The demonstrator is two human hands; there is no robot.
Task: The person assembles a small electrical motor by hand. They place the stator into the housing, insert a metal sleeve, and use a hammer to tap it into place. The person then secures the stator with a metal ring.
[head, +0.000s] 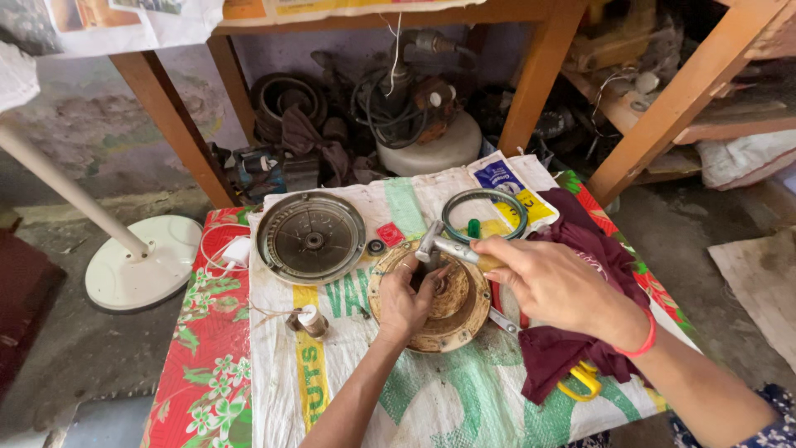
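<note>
Holding a hammer [439,245] over the round motor housing [431,303], both hands.

hands [497,294]: bare | right wrist: thin red band [645,340] | right arm: dark floral-print sleeve [775,423]

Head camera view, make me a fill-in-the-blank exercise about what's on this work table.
1. The right hand grips a small ____ by its handle.
2. The left hand rests on the round motor housing, which lies to the ____ of the grey round cover.
3. The cloth under the right wrist is ____ in colour.
4. On that wrist sits a ____ bangle.

Missing words: hammer; right; maroon; red
</note>
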